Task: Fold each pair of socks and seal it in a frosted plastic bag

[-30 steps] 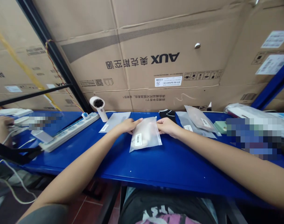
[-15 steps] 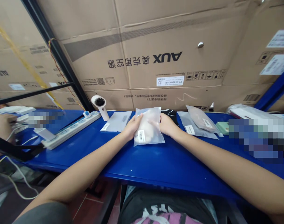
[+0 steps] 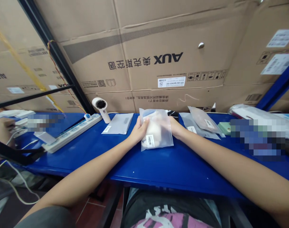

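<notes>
A frosted zip bag [image 3: 165, 136] with a barcode label near its lower left corner is held up over the blue table. Inside it a pale rounded item shows dimly, with a bluish patch near the top. My left hand [image 3: 140, 129] grips the bag's left side, thumb in front. At the right side is my right hand [image 3: 174, 126], its fingers blurred through the frosted plastic; whether they are inside or behind the bag I cannot tell. A flat frosted bag [image 3: 119, 123] lies left of my hands, and behind it stands a white handheld fan [image 3: 103, 109].
Two labelled frosted bags [image 3: 202, 122] overlap on the right, near a small green box [image 3: 224, 128]. A white power strip [image 3: 72, 134] runs along the left. Beyond a black frame post, another person's hand [image 3: 3, 129] is among cables. Large cardboard [image 3: 144, 38] backs the table.
The bag has shifted slightly right in my hands. My right hand's fingers have moved left and now show through the plastic. The whole view has shifted a little.
</notes>
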Demonstrator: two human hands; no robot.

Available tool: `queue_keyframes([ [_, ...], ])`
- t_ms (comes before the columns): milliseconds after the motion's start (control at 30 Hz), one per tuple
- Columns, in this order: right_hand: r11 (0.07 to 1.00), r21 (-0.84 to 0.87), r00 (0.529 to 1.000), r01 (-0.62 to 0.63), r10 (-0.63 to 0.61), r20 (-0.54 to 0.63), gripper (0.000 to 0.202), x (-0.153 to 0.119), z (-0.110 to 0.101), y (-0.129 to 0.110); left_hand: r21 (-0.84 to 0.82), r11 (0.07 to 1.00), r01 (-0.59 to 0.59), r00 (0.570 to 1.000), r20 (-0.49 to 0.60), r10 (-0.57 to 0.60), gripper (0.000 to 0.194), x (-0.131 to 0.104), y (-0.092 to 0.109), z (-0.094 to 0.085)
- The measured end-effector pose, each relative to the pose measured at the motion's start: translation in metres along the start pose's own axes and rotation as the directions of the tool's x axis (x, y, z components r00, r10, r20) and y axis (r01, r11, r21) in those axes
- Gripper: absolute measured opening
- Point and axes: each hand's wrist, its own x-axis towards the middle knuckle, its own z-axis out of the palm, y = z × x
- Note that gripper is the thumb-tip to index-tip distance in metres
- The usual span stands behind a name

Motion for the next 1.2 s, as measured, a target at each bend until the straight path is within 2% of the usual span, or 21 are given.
queue_keyframes([
  [67, 0.999, 0.026, 0.999, 0.034, -0.034, -0.009, 0.012, -0.001, 0.004, 0.001, 0.109, 0.993, -0.049, 0.999, -0.010, 0.050, 0.037, 0.003, -0.002, -0.002],
  [167, 0.995, 0.070, 0.993, 0.069, -0.062, -0.098, 0.021, 0.002, 0.011, 0.004, 0.196, 0.973, -0.118, 0.992, -0.030, 0.126, 0.034, 0.014, 0.001, -0.010],
  [300, 0.980, 0.188, 0.977, 0.056, -0.015, -0.210, 0.013, 0.009, 0.018, 0.003, 0.230, 0.954, -0.192, 0.962, -0.147, 0.229, 0.024, 0.042, 0.011, -0.040],
  [400, 0.965, 0.227, 0.943, 0.132, -0.051, -0.329, 0.011, 0.020, 0.013, -0.004, 0.351, 0.930, -0.111, 0.922, -0.313, 0.228, 0.021, 0.064, 0.017, -0.077],
  [467, 0.972, 0.205, 0.923, 0.118, -0.031, -0.383, 0.007, 0.032, 0.006, -0.009, 0.475, 0.880, 0.018, 0.916, -0.361, 0.177, 0.023, 0.074, 0.019, -0.101],
  [500, 0.982, 0.177, 0.933, 0.068, 0.001, -0.361, 0.006, 0.038, 0.002, -0.010, 0.564, 0.819, 0.109, 0.936, -0.336, 0.106, 0.025, 0.078, 0.020, -0.111],
  [533, 0.993, 0.120, 0.959, -0.016, 0.050, -0.278, 0.006, 0.045, -0.002, -0.011, 0.640, 0.747, 0.180, 0.950, -0.311, 0.038, 0.025, 0.080, 0.019, -0.120],
  [567, 0.994, 0.000, 0.980, -0.111, 0.110, -0.165, 0.005, 0.052, -0.005, -0.011, 0.682, 0.696, 0.226, 0.953, -0.301, -0.014, 0.024, 0.081, 0.019, -0.127],
  [633, 0.936, -0.303, 0.982, -0.181, 0.188, -0.005, 0.006, 0.063, -0.007, -0.010, 0.731, 0.622, 0.281, 0.952, -0.294, -0.084, 0.028, 0.082, 0.016, -0.136],
  [700, 0.848, -0.500, 0.972, -0.176, 0.229, 0.046, 0.006, 0.072, -0.005, -0.009, 0.775, 0.561, 0.290, 0.954, -0.278, -0.109, 0.042, 0.081, 0.013, -0.140],
  [800, 0.727, -0.670, 0.977, -0.150, 0.214, 0.014, 0.010, 0.081, 0.000, -0.011, 0.904, 0.370, 0.214, 0.976, -0.186, -0.109, 0.059, 0.078, 0.010, -0.142],
  [867, 0.619, -0.778, 0.989, -0.102, 0.150, -0.010, 0.018, 0.085, 0.001, -0.016, 0.966, 0.221, 0.132, 0.990, -0.119, -0.068, 0.060, 0.076, 0.010, -0.141],
  [933, 0.518, -0.855, 0.999, -0.039, 0.048, -0.016, 0.029, 0.087, 0.002, -0.021, 0.990, 0.125, 0.064, 0.998, -0.063, -0.007, 0.056, 0.074, 0.010, -0.138],
  [1000, 0.432, -0.901, 0.999, 0.028, -0.047, 0.008, 0.038, 0.086, 0.005, -0.025, 0.996, 0.086, -0.001, 1.000, 0.000, 0.015, 0.049, 0.072, 0.010, -0.130],
  [1067, 0.370, -0.924, 0.994, 0.095, -0.091, 0.066, 0.033, 0.083, 0.010, -0.023, 0.994, 0.091, -0.064, 0.997, 0.067, -0.031, 0.046, 0.068, 0.008, -0.117],
  [1133, 0.335, -0.929, 0.987, 0.159, -0.086, 0.138, 0.029, 0.080, 0.018, -0.016, 0.990, 0.087, -0.114, 0.986, 0.123, -0.115, 0.050, 0.063, 0.007, -0.103],
  [1200, 0.320, -0.925, 0.979, 0.204, -0.057, 0.197, 0.037, 0.077, 0.028, -0.004, 0.989, 0.066, -0.131, 0.974, 0.141, -0.177, 0.057, 0.058, 0.005, -0.092],
])
